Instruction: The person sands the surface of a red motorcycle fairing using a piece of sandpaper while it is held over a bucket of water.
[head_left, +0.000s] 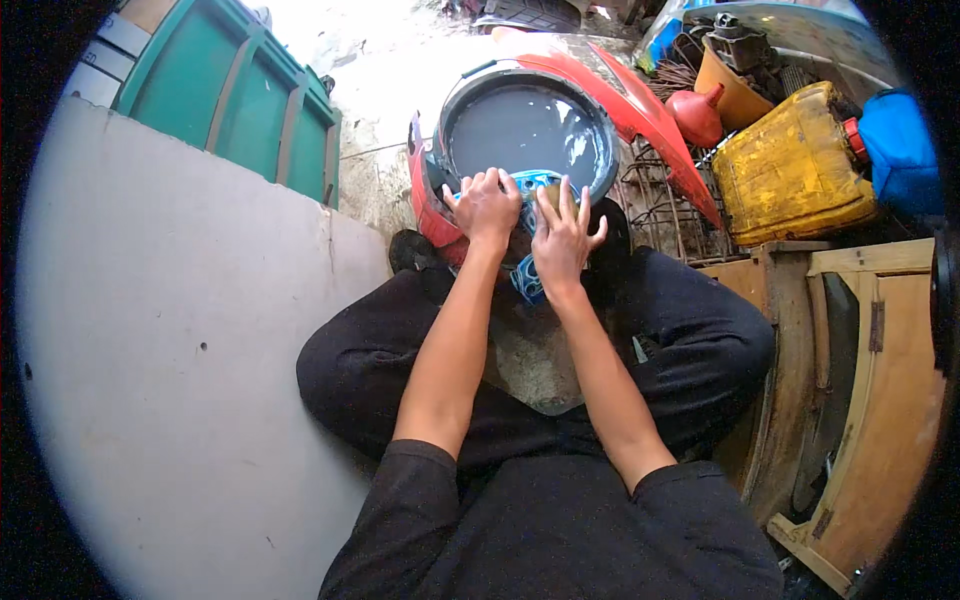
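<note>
From where I stand, the blue patterned piece (527, 281), smooth-looking and marked with white, lies against the near rim of a round, dark bucket (527, 76), between the person's hands, its lower part hanging below the wrists. The left hand (482, 208) sits at its upper left with knuckles bent and fingers curled down; the fingertips are hidden, so I can't tell how firmly they grip. The right hand (564, 236) has its fingers fanned apart and laid over a dull brownish patch whose nature I can't make out.

The bucket's edge is streaked pale, and the water (505, 128) inside is cloudy grey with bright reflections. A glossy red panel (632, 105) tapers to a point along the right, while another curved red panel (428, 205) hugs the left side.

On the left, a flat, pale wall (190, 330) borders the knee; on the right, a grimy yellow jerrycan (790, 165), a red funnel (692, 118) and a grainy wooden frame (890, 400) close in. The forearms have room between the spread knees, and the widest stretch of rough floor (372, 120) opens beyond the bucket, to its left
</note>
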